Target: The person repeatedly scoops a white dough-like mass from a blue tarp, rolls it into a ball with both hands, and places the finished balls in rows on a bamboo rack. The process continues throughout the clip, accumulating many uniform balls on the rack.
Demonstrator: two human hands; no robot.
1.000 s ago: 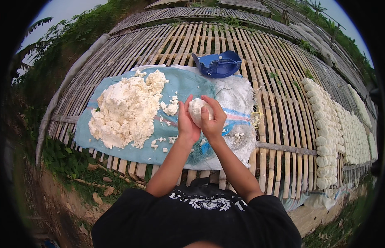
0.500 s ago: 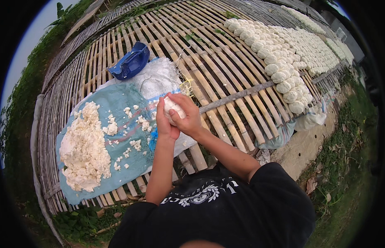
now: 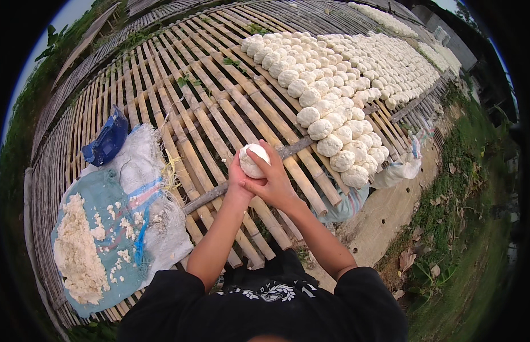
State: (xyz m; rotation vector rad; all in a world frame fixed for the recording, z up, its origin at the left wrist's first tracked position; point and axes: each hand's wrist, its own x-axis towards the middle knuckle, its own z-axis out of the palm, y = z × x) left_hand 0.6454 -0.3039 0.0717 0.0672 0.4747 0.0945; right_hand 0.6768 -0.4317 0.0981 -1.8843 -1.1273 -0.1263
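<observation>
A round white lump of crumbly dough point(image 3: 252, 157) is cupped between my left hand point(image 3: 238, 177) and my right hand point(image 3: 271, 179), above the bamboo slats point(image 3: 230, 102). My left palm sits under and beside the lump; my right fingers curl over it and across the left hand. To the left, a heap of loose white crumbs point(image 3: 75, 251) lies on a teal woven sack point(image 3: 122, 191), which overlaps a white sack point(image 3: 168, 239). Many similar white balls point(image 3: 327, 145) sit in packed rows on the slats to the right of my hands.
A blue plastic scoop-like piece point(image 3: 104, 138) lies beside the white sack. Bags point(image 3: 398, 172) are under the rack's right edge, over a pale ground strip point(image 3: 373, 228) with plants point(image 3: 447, 239) beside it. More bamboo racks stand behind, with a grey wall point(image 3: 453, 45) at back right.
The view has turned rightward, so the sacks and crumbs now appear further left and more ball rows show. Both hands still hold the lump, which has shifted from over the sacks to over bare slats.
</observation>
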